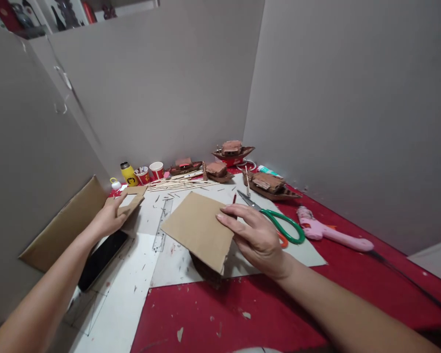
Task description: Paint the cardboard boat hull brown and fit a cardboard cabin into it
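My right hand (257, 238) pinches a flat, square piece of brown cardboard (200, 228) by its right edge, tilted above the table. Beneath it is a dark shape, mostly hidden. My left hand (110, 215) is at a smaller cardboard piece (137, 192) on the left, with index finger and thumb along it; the other fingers are hidden. Scissors with green handles (284, 225) lie just beyond my right hand. A clear ruler (162, 225) rests on the white paper (176, 274), left of the square cardboard.
Several small brown model boats (268, 184) stand at the back. Thin sticks (180, 183), paper cups (156, 170) and a yellow bottle (128, 174) are behind my left hand. A pink glue gun (330, 233) lies right, a black phone (103, 260) left. A cardboard sheet (64, 225) leans leftward.
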Demonstrator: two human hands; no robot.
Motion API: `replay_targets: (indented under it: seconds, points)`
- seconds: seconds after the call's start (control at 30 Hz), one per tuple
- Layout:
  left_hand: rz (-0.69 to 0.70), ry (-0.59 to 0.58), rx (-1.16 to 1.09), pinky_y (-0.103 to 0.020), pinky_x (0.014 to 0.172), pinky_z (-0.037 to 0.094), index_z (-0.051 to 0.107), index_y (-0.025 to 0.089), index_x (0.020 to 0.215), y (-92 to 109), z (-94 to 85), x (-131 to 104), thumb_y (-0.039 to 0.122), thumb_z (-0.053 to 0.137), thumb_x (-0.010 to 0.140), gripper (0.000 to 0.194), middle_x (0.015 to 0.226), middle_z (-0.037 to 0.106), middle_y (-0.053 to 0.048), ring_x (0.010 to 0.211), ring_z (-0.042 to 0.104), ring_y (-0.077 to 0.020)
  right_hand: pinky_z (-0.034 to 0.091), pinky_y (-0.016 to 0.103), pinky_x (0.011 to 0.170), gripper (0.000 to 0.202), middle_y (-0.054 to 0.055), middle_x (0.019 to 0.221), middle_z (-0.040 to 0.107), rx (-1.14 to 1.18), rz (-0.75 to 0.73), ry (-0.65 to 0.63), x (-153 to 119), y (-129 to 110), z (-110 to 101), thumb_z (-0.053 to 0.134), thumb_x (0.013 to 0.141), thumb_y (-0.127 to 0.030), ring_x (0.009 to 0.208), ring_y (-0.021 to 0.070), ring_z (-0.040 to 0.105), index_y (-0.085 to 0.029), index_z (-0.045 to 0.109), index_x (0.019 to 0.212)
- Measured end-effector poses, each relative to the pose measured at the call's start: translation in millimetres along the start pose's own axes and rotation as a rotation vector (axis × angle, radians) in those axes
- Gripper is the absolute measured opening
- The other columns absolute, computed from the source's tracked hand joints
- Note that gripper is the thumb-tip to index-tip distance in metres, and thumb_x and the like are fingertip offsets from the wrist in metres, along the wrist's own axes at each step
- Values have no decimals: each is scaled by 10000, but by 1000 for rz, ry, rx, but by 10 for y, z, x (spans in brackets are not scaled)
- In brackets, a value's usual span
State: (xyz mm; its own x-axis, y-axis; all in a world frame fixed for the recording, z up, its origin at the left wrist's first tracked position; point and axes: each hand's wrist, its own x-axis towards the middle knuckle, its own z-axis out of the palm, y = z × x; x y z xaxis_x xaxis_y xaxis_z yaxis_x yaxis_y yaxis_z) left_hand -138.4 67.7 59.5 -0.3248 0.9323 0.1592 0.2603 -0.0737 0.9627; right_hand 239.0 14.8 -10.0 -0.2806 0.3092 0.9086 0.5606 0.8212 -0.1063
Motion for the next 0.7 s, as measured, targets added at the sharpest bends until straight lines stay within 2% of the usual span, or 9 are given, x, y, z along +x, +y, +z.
replay_targets:
  seconds: [0.07, 0.1, 0.17, 0.2, 0.27, 0.3, 0.43, 0.6, 0.7]
  points:
    - [-30, -131, -45, -302, 831, 511, 716, 194, 1020, 115, 208, -265, 102, 723, 682, 351, 1033, 735, -100, 1005, 665, -265, 544, 437, 862, 443, 138, 1133, 675, -27, -55, -4, -7, -6, -6, 509, 878, -77, 1100, 268, 626, -252, 620, 1269]
    - [-77, -263, -89, -315, 809, 521, 703, 177, 1076, 170, 324, -416, 220, 737, 738, 343, 1051, 730, -120, 965, 674, -258, 542, 437, 853, 437, 133, 1128, 676, -37, -75, -5, -9, -18, -8, 502, 886, -95, 1100, 270, 625, -260, 612, 1275]
    - [-235, -508, -170, -309, 681, 529, 710, 139, 1048, 252, 549, -714, 467, 705, 785, 421, 962, 734, -144, 798, 682, -233, 537, 434, 843, 425, 119, 1115, 683, -59, -101, -13, -10, -57, -6, 487, 902, -125, 1097, 268, 625, -278, 600, 1283]
    - [-301, -606, -216, -288, 616, 514, 720, 131, 991, 275, 646, -845, 529, 698, 774, 454, 896, 732, -133, 724, 671, -213, 534, 433, 841, 419, 117, 1111, 687, -72, -111, -18, -9, -79, -3, 484, 907, -133, 1096, 268, 625, -276, 596, 1284]
    - [-378, -769, -262, -252, 605, 497, 729, 128, 926, 285, 796, -1041, 503, 766, 718, 430, 844, 728, -101, 686, 654, -174, 533, 432, 836, 418, 125, 1115, 693, -99, -116, -29, -4, -120, 4, 484, 907, -138, 1094, 273, 624, -253, 587, 1296]
    - [-383, -818, -271, -251, 638, 502, 729, 131, 964, 279, 847, -1101, 461, 799, 694, 433, 870, 733, -96, 716, 659, -173, 533, 433, 832, 426, 132, 1121, 695, -111, -109, -34, -1, -136, 6, 486, 905, -142, 1091, 277, 624, -241, 578, 1309]
    - [-322, -879, -251, -265, 734, 509, 727, 150, 1058, 277, 932, -1149, 399, 812, 695, 448, 946, 745, -86, 803, 667, -184, 530, 442, 847, 494, 135, 1153, 703, -146, -64, -51, 9, -173, -27, 509, 886, -150, 1083, 287, 637, -241, 532, 1371]
    - [-233, -924, -248, -269, 743, 518, 745, 187, 1066, 389, 958, -1141, 381, 801, 713, 406, 920, 756, -66, 819, 671, -190, 524, 456, 872, 549, 141, 1165, 704, -180, -65, -2, 0, -215, -131, 489, 885, -132, 1098, 298, 632, -230, 481, 1425]
    - [-208, -943, -230, -271, 750, 523, 754, 198, 1055, 436, 999, -1192, 379, 796, 721, 382, 929, 758, -60, 822, 672, -194, 524, 454, 873, 538, 102, 1155, 711, -183, 2, 53, 1, -233, -170, 491, 926, -175, 1048, 287, 635, -288, 451, 1450]
